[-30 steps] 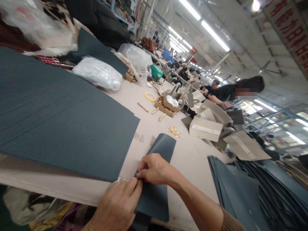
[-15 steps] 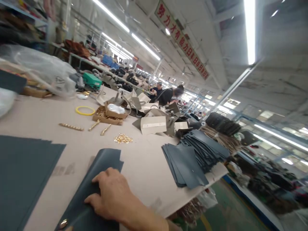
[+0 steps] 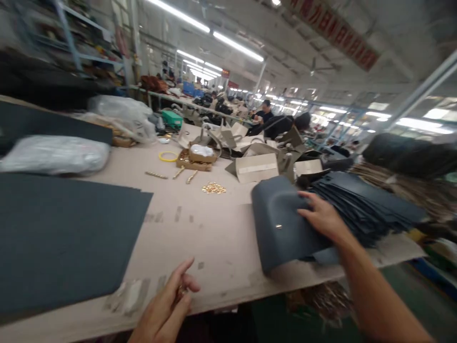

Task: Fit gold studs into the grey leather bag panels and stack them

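Bare fingers [image 3: 307, 195], bare right forearm [image 3: 371, 281]

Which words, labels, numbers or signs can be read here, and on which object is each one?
"力日", in red on the hanging banner; its other characters are too blurred to read with certainty.
Small red sign far back: too small to read.
I can read no other word, brand or number.

Left hand [image 3: 167, 305] half-curled — right hand [image 3: 324, 218] spread.
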A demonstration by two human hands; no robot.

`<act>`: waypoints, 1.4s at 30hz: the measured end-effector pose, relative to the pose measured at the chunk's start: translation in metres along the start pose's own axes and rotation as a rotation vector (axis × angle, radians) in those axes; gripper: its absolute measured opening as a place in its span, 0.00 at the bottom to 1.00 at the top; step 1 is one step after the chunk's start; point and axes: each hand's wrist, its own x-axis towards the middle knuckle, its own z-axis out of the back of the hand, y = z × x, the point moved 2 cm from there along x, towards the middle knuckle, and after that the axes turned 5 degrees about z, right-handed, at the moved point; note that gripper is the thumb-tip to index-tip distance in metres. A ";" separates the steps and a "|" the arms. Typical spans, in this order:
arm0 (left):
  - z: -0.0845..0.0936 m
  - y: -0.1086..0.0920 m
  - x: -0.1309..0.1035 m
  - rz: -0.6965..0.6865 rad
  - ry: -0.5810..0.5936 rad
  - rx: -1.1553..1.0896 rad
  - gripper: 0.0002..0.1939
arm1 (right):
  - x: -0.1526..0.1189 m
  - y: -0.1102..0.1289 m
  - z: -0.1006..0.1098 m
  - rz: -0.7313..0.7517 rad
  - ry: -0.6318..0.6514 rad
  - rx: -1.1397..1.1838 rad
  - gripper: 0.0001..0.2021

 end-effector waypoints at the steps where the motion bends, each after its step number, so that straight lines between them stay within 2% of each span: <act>1: 0.003 -0.004 -0.002 0.062 0.020 -0.066 0.22 | 0.014 -0.025 0.020 -0.084 -0.042 -0.145 0.27; 3: 0.009 -0.011 -0.003 0.146 0.048 -0.148 0.24 | 0.035 -0.063 0.044 -0.173 -0.105 -0.458 0.29; 4: 0.010 -0.012 -0.003 0.170 0.060 -0.177 0.25 | 0.038 -0.073 0.049 -0.163 -0.160 -0.561 0.27; 5: 0.011 -0.013 -0.003 0.184 0.077 -0.204 0.27 | 0.037 -0.076 0.046 -0.134 -0.185 -0.585 0.25; 7: 0.012 -0.014 -0.003 0.197 0.110 -0.252 0.30 | 0.021 -0.059 0.022 0.005 -0.156 -0.435 0.20; 9: 0.013 -0.013 -0.004 0.217 0.117 -0.290 0.32 | -0.009 -0.016 -0.022 0.225 -0.010 -0.112 0.16; 11: 0.016 -0.012 -0.004 0.232 0.114 -0.297 0.33 | -0.047 0.042 -0.071 0.474 0.168 0.182 0.13; 13: 0.022 -0.012 -0.004 0.229 0.116 -0.283 0.35 | -0.084 0.099 -0.113 0.698 0.364 0.366 0.10; 15: 0.030 -0.010 -0.006 0.224 0.107 -0.258 0.37 | -0.115 0.145 -0.143 0.899 0.513 0.455 0.12; 18: 0.046 -0.002 -0.012 0.222 0.047 -0.223 0.37 | -0.141 0.183 -0.173 1.081 0.587 0.484 0.12; 21: 0.062 0.010 -0.020 0.192 -0.001 -0.252 0.39 | -0.149 0.201 -0.197 1.140 0.593 0.527 0.08; 24: 0.076 0.023 -0.031 0.223 -0.065 -0.380 0.38 | -0.155 0.221 -0.216 1.239 0.639 0.617 0.08; 27: 0.089 0.037 -0.043 0.331 -0.217 -0.533 0.36 | -0.156 0.248 -0.231 1.218 0.670 0.700 0.08; 31: 0.106 0.059 -0.060 0.449 -0.463 -0.691 0.31 | -0.135 0.290 -0.262 1.048 0.536 0.636 0.06; 35: 0.123 0.074 -0.071 0.499 -0.691 -0.733 0.34 | -0.112 0.322 -0.294 1.139 0.459 0.455 0.06; 37: 0.128 0.075 -0.073 0.526 -0.754 -0.731 0.34 | -0.108 0.326 -0.298 1.189 0.492 0.319 0.07; 39: 0.129 0.072 -0.072 0.554 -0.768 -0.750 0.34 | -0.107 0.320 -0.289 1.214 0.572 0.205 0.08; 40: 0.128 0.069 -0.071 0.561 -0.765 -0.775 0.32 | -0.107 0.315 -0.282 1.210 0.639 0.168 0.08; 42: 0.124 0.061 -0.067 0.550 -0.759 -0.866 0.29 | -0.108 0.302 -0.265 1.148 0.862 0.152 0.07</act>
